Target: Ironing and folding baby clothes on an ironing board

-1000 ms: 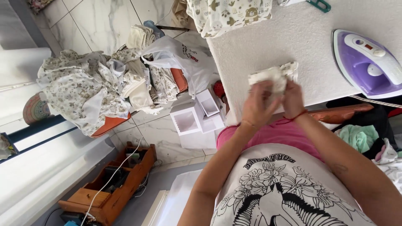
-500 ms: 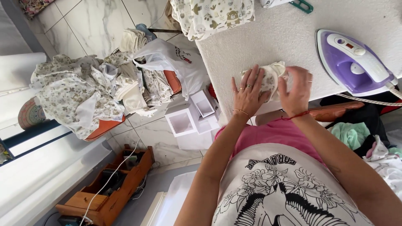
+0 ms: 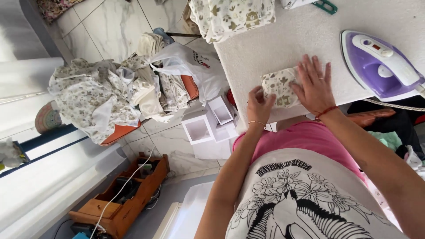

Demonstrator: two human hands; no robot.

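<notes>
A small folded cloth (image 3: 275, 84), cream with a printed pattern, lies on the white padded ironing board (image 3: 265, 40) near its front edge. My right hand (image 3: 315, 84) lies flat on the cloth's right half, fingers spread, a red string at the wrist. Pinching the cloth's near left corner is my left hand (image 3: 259, 105), which wears a thin bracelet. Just right of my right hand, a purple and white iron (image 3: 376, 64) rests on the board.
More patterned fabric (image 3: 230, 15) hangs over the board's far edge. A heap of printed clothes (image 3: 102, 97) and a white plastic bag (image 3: 190, 62) sit to the left. White open boxes (image 3: 199, 128) and a wooden crate (image 3: 124, 194) stand on the tiled floor.
The cloth, held up in both hands a second ago, has been laid on the board. My right hand has flattened on it and my left has slid to its near corner.
</notes>
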